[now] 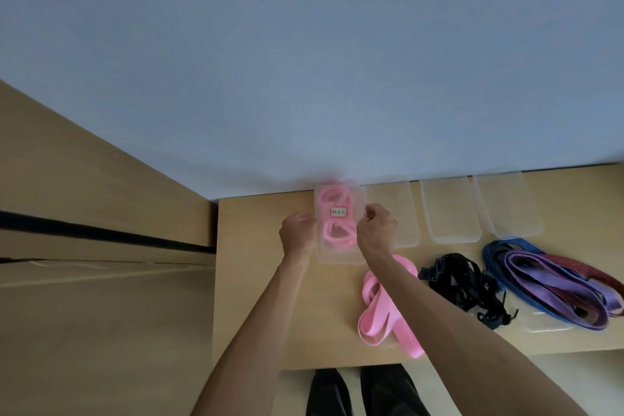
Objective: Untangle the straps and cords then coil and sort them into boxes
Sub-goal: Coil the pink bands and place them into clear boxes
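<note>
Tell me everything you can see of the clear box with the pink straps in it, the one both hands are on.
The clear plastic box is a shallow, translucent rectangle with rounded corners, lying flat on the wooden table with its far end at the wall. Two coiled pink straps show through it, and a small red-bordered white label sits at its middle; the writing is unreadable. The left hand grips its left edge, the right hand its right edge. It appears lidded.
</note>
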`<act>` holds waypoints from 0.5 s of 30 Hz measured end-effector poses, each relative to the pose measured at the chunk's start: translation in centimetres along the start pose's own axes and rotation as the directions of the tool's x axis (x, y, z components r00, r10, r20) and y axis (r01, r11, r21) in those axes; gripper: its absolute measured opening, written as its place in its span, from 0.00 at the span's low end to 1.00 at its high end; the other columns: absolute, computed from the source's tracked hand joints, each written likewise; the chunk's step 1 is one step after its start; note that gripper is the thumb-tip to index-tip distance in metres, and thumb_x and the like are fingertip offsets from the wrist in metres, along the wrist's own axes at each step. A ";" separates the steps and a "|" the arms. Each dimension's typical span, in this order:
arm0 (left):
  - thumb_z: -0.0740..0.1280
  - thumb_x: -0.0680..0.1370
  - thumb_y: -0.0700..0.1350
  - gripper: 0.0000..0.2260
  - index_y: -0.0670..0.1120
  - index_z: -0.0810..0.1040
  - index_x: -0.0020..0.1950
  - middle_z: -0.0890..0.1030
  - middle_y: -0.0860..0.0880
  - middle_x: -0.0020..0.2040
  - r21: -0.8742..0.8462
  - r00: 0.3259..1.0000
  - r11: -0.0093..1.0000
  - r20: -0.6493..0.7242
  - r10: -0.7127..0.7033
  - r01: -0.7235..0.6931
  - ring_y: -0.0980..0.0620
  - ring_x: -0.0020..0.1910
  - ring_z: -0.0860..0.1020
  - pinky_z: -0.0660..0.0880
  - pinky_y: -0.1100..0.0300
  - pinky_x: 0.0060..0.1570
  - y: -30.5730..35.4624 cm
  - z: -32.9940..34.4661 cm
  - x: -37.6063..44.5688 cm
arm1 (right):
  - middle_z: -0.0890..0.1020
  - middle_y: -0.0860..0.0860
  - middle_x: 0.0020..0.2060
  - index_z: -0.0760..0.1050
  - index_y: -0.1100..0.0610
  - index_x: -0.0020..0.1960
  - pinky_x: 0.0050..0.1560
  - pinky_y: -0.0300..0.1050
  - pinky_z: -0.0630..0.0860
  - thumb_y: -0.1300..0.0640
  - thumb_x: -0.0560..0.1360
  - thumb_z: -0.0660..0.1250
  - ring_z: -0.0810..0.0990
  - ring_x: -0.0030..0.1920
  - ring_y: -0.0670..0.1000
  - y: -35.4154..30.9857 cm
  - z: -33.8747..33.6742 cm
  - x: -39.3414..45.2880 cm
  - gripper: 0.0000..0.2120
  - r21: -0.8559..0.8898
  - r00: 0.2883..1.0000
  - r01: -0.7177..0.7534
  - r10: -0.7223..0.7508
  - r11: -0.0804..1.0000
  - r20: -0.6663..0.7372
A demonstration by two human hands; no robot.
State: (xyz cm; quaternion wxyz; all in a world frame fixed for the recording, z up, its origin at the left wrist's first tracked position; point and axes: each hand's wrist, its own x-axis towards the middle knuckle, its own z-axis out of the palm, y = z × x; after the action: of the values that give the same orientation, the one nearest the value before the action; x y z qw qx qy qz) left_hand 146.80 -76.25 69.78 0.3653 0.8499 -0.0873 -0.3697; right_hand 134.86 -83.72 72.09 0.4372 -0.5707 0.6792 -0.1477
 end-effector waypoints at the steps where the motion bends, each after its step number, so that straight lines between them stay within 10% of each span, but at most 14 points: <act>1: 0.61 0.72 0.38 0.07 0.43 0.71 0.33 0.70 0.49 0.32 0.005 1.000 1.000 0.019 -0.011 0.011 0.49 0.34 0.64 0.60 0.57 0.32 0.2 0.3 0.1 | 0.81 0.65 0.43 0.76 0.69 0.47 0.39 0.54 0.76 0.76 0.69 0.56 0.73 0.36 0.59 0.1 0.1 0.3 0.13 -0.016 1.000 -0.006 0.006 1.000 0.005; 15: 0.62 0.72 0.45 0.10 0.41 0.76 0.34 0.78 0.45 0.33 0.112 0.940 0.973 -0.257 0.223 -0.200 0.44 0.35 0.77 0.73 0.49 0.32 0.1 -2.5 -0.2 | 0.81 0.55 0.35 0.80 0.64 0.47 0.34 0.45 0.70 0.71 0.73 0.59 0.76 0.36 0.58 -2.5 2.6 -0.9 0.11 -0.055 0.991 0.128 -0.125 0.990 0.043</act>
State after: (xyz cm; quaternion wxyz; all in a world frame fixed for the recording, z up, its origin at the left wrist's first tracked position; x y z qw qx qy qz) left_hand 148.36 -74.87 71.11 0.3752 0.8924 -0.1436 -0.2058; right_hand 138.46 -82.91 72.75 0.4237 -0.6279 0.6368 -0.1440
